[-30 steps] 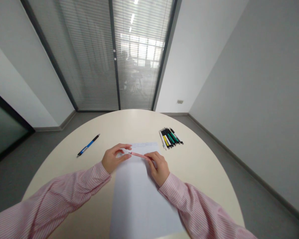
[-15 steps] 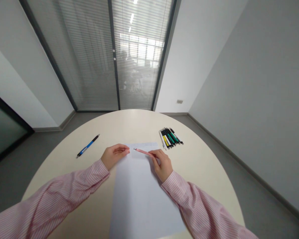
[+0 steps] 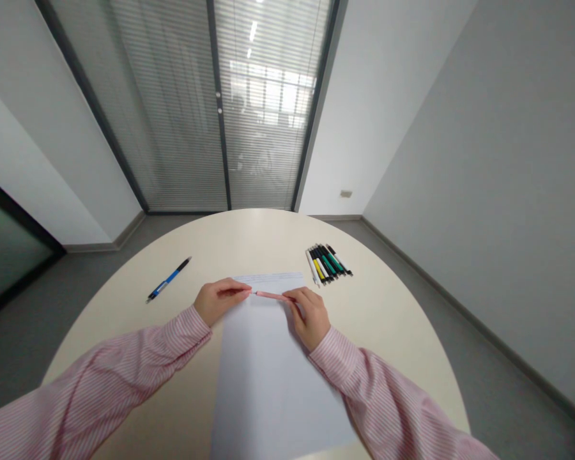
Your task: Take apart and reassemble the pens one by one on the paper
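A pink pen (image 3: 272, 296) lies nearly level between my two hands, over the top part of a white paper sheet (image 3: 273, 370). My right hand (image 3: 310, 314) is closed around its right end, thumb and fingers pinching the barrel. At the other end, my left hand (image 3: 223, 299) is pinched shut with its fingertips at the pen's narrow tip. Whatever small piece sits between those left fingertips is too small to make out. Faint printed lines run along the sheet's top edge.
Left on the round cream table (image 3: 263, 233) lies a blue and black pen (image 3: 169, 280). A row of several pens (image 3: 328, 264), white, yellow, black and green, lies at the right. Beyond the table stands a glass partition with blinds (image 3: 182, 128).
The pink pen has levelled out and its tip has moved left, closing the gap to my left fingertips. My left fingertips have shifted slightly right. The other pens stay put.
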### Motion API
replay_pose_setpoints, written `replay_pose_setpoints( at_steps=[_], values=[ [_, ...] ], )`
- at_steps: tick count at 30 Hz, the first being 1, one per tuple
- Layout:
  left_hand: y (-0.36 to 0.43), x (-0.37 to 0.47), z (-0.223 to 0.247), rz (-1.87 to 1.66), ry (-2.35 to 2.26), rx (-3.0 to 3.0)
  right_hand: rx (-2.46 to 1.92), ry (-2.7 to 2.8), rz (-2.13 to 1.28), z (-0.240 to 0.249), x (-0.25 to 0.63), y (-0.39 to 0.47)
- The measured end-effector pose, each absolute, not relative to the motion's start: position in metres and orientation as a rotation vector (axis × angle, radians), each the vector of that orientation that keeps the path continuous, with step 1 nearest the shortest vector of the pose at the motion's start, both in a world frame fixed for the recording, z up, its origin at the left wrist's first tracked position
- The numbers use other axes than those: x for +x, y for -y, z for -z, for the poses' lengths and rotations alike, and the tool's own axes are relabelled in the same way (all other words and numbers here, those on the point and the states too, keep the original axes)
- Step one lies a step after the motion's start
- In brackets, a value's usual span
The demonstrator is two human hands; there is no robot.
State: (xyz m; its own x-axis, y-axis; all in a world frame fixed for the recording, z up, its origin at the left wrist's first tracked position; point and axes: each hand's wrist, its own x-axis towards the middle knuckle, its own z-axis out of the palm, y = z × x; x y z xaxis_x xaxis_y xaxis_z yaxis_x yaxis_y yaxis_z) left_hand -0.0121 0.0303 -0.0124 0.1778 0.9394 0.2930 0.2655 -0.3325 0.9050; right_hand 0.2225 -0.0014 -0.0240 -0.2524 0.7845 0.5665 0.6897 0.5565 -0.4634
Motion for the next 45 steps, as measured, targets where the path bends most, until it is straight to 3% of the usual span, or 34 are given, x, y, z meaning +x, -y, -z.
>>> replay_pose_setpoints(
  at_steps=[19,32,45],
  values=[
    [-0.0262,-0.0126,0.0109,-1.117,-1.15,1.84,-1.12,2.051,-0.115,0.0183,0.2206,0.0047],
    [-0.0277,-0.0085,0.0094,-1.148,-1.079,1.542,-1.181,1.974,-0.357,0.0215,0.2177,0.0062],
    [-0.0278,-0.0093,0.0124,-1.175,-1.157,1.646,-1.203,1.957,-0.433,0.0198,0.2167,0.0061]
  ],
)
